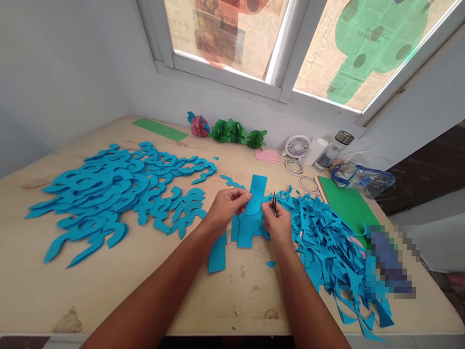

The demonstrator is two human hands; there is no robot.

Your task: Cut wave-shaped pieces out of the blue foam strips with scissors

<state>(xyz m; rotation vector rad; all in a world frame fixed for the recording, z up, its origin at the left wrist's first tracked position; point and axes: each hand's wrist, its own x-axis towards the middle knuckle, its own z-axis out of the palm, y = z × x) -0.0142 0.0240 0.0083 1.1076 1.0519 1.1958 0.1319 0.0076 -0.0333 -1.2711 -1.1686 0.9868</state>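
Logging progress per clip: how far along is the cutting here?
Looks done: a big pile of wavy blue cutouts on the left, with a heap of blue scraps on the right. In hand: the left hand pinches a blue strip; the right hand, at its edge, holds small scissors. Apparently left: the straight-edged blue pieces just below and one by the left forearm. The total is not shown.

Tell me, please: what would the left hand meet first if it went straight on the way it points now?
The left hand would most likely meet the blue paper right at its fingertips; whether they touch it or hover over it is unclear in this single view.
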